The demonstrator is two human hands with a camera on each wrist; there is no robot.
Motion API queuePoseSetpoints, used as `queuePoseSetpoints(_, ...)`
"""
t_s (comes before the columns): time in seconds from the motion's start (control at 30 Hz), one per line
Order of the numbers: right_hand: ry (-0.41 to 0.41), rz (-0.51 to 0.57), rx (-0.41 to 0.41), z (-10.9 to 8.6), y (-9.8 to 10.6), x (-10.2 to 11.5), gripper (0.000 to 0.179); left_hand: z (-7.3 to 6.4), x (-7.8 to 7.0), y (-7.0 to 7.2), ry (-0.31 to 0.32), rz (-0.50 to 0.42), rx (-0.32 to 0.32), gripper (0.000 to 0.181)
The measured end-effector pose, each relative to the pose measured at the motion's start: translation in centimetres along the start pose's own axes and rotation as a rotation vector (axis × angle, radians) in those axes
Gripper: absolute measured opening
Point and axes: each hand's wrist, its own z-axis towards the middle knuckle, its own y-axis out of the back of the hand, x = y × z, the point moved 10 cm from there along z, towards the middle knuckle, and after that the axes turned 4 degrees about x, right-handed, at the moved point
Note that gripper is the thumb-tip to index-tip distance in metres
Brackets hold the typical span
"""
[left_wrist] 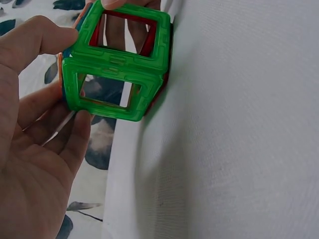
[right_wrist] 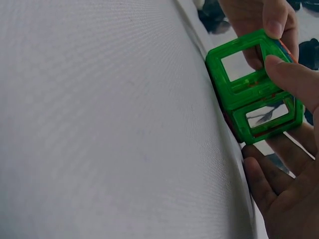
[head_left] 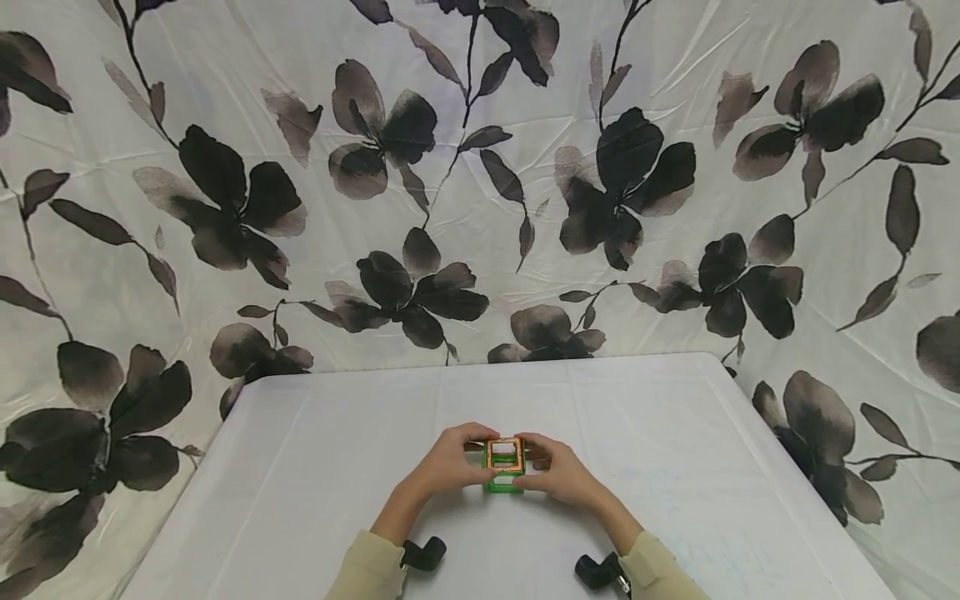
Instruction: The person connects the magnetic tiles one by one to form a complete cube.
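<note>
A small cube of square, open-framed plastic building tiles (head_left: 505, 482) stands on the white table between the two hands. Its sides are green in both wrist views, its top is orange in the head view, and red shows at the bottom in the left wrist view. My left hand (head_left: 453, 458) holds the cube from the left, its thumb near the upper edge (left_wrist: 57, 37). From the other side my right hand (head_left: 561, 472) grips it, with the thumb (right_wrist: 289, 74) on the green frame. Some fingertips are hidden behind the cube.
The white-covered table (head_left: 315, 467) spreads around the hands. Behind and beside it hangs a floral cloth (head_left: 525, 225). Black devices (head_left: 425, 554) are strapped at both wrists, near the sleeves.
</note>
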Motion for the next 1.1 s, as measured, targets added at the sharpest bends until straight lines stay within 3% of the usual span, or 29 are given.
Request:
queuePoseSetpoints(0.37,0.023,-0.049,0.016,-0.1,-0.1,0.5,0.075,-0.1,-0.1,-0.1,0.020,-0.003,0.047,0.051)
queuePoseSetpoints(0.53,0.016,-0.078,0.014,-0.2,-0.2,0.6,0.073,-0.3,0.0,-0.2,-0.011,-0.033,0.049,0.051)
queuePoseSetpoints(0.7,0.016,-0.077,0.016,-0.2,-0.1,0.5,0.078,-0.7,0.2,-0.3,-0.002,-0.064,0.037,0.057)
queuePoseSetpoints(0.83,0.016,-0.017,0.060,-0.4,-0.3,0.5,0.078,-1.8,0.9,0.2,0.091,-0.051,-0.021,0.068)
queuePoseSetpoints(0.93,0.013,0.022,0.083,-0.5,-0.3,0.3,0.069,-2.9,1.9,0.5,0.189,-0.071,-0.044,0.062)
queuePoseSetpoints(1.1,0.008,0.040,0.070,-0.4,0.1,0.1,0.063,-3.4,2.8,-0.7,0.209,-0.144,0.032,0.033)
